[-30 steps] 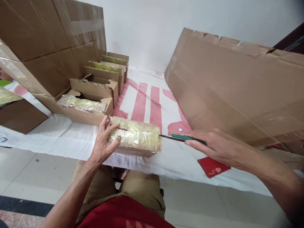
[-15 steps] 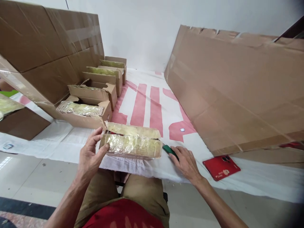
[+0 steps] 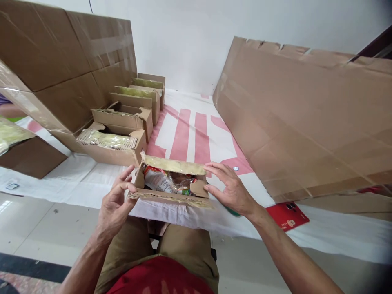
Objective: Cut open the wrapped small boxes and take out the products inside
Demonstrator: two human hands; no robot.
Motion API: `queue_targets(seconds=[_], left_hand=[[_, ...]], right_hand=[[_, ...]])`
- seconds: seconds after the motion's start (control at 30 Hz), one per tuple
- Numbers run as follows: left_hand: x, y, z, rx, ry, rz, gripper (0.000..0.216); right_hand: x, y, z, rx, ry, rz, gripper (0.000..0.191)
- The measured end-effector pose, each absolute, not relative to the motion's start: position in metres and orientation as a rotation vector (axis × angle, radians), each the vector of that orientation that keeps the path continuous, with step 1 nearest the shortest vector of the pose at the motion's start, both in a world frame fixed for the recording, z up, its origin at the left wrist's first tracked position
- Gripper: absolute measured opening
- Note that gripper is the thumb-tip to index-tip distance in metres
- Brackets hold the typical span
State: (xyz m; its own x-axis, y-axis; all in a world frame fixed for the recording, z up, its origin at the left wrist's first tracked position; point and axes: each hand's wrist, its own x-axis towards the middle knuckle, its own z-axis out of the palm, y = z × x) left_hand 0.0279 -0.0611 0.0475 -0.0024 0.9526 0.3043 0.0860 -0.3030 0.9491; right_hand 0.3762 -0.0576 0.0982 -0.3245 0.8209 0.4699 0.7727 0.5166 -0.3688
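A small cardboard box [image 3: 171,200] lies on the cloth in front of me, its two taped top flaps apart. Inside it are plastic packets [image 3: 162,183] with printed labels in red, white and green; what they contain I cannot make out. My left hand [image 3: 118,200] is at the box's left end, gripping the front flap between fingers and thumb. At the right end, my right hand [image 3: 231,190] has its fingers spread, fingertips at the back flap and thumb at the short end flap. A green-handled tool [image 3: 232,212] lies on the cloth, mostly hidden under the right hand.
Several opened cardboard boxes [image 3: 116,153] stand in a row at left, beside a tall carton [image 3: 70,57]. Another large carton [image 3: 306,126] rises at right. A red phone [image 3: 289,216] lies by my right forearm. Part of another person's arm [image 3: 12,110] shows at far left.
The box's front flap has swung open toward me, exposing the packets. My right hand has let go of the green tool and moved up to the box's right end.
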Motion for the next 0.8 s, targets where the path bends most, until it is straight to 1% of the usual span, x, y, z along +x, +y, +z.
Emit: queue_targets(seconds=[0.1,0.13,0.23,0.33,0.4,0.47,0.5,0.53,0.6,0.7,0.77,0.8], left_hand=[[0.023,-0.064,0.041,1.634,1.084,1.429,0.021],[0.023,-0.064,0.039,1.674,1.068,1.431,0.017],[0.021,-0.066,0.035,1.785,1.022,1.409,0.009],[0.021,-0.068,0.035,1.874,1.000,1.390,0.009],[0.020,-0.069,0.035,1.932,0.995,1.396,0.011],[0.020,-0.070,0.034,1.977,0.991,1.394,0.014],[0.020,-0.070,0.033,1.991,0.992,1.386,0.016],[0.020,-0.070,0.032,2.001,0.996,1.377,0.017],[0.020,-0.070,0.029,2.026,1.005,1.364,0.023],[0.021,-0.067,0.026,2.093,1.008,1.380,0.030],[0.022,-0.064,0.026,2.132,1.011,1.406,0.026],[0.022,-0.063,0.026,2.147,1.017,1.423,0.024]], right_hand=[[0.366,-0.042,0.104,-1.349,-2.096,0.190,0.017],[0.363,-0.036,0.107,-1.362,-2.057,0.224,0.015],[0.357,-0.014,0.114,-1.463,-1.927,0.291,0.021],[0.354,0.012,0.114,-1.706,-1.916,0.260,0.021],[0.351,0.026,0.112,-1.898,-1.972,0.162,0.024],[0.347,0.033,0.112,-1.992,-2.033,0.005,0.034],[0.344,0.032,0.113,-1.972,-2.049,-0.076,0.038],[0.341,0.028,0.115,-1.911,-2.053,-0.142,0.035],[0.332,0.014,0.123,-1.710,-2.068,-0.155,0.018],[0.309,-0.015,0.133,-1.478,-2.218,0.095,0.016],[0.292,-0.028,0.133,-1.452,-2.408,0.247,0.017],[0.285,-0.031,0.131,-1.473,-2.488,0.272,0.018]])
